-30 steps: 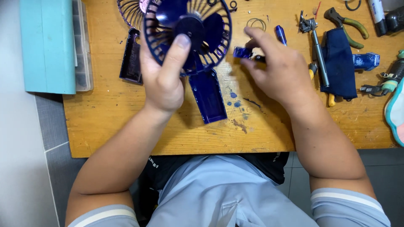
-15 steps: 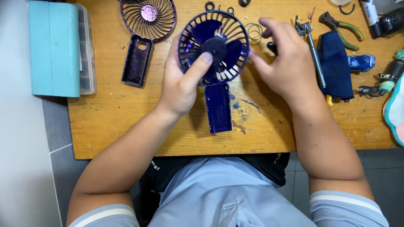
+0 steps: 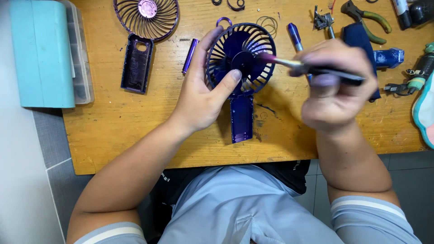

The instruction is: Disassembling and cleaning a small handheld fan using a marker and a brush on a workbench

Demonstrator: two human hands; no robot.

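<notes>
Over the wooden workbench (image 3: 135,135) the big change is in the right hand (image 3: 337,88): half a second back it was empty and reaching toward the tools, now its fingers are pinched around a slim brush (image 3: 312,68), tip poked against the hub of the dark blue handheld fan (image 3: 242,68). It's blurry, so it looks mid-stroke. The left hand (image 3: 199,97) has moved the fan a bit lower and more central than a second ago, fingers wrapped behind the grille, thumb pressed on the front near the hub, handle pointing at the person. The detached front grille (image 3: 147,18) and back cover (image 3: 135,63) lie well off to the left, so I'd guess it's gone from fetching to cleaning.
</notes>
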